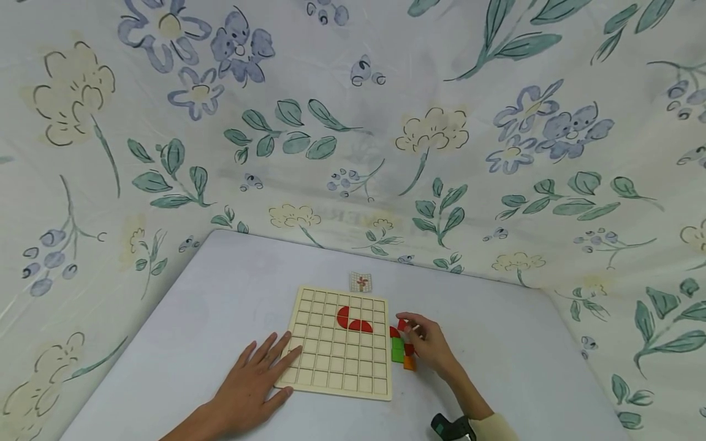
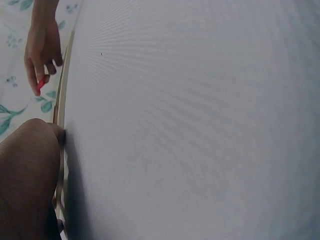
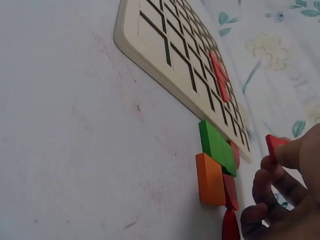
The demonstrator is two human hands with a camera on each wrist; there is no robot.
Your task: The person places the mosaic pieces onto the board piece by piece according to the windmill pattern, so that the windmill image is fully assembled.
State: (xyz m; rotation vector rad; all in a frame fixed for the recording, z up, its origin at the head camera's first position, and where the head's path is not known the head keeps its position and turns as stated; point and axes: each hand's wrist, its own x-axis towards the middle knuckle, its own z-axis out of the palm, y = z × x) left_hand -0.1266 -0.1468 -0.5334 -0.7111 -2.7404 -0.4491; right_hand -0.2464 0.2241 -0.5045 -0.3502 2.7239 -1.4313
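A pale wooden grid board [image 1: 336, 370] lies on the white table. My left hand [image 1: 250, 383] rests spread and flat, its fingertips over the board's left edge. Beyond the board's right edge, my right hand [image 1: 432, 346] pinches a small red block [image 3: 272, 145] between thumb and fingertips, raised off the table. On the board sit red curved pieces, one upright [image 1: 343, 317] and a pair lying sideways [image 1: 361, 326]. Beside the board near my right hand are green blocks [image 3: 215, 145], an orange block [image 3: 211, 181] and several red pieces [image 3: 230, 225].
A small card [image 1: 361, 282] with a red pattern on a grid lies behind the board. Floral cloth [image 1: 353, 153] hangs along the table's back and sides. A dark device [image 1: 453, 427] is strapped at my right wrist.
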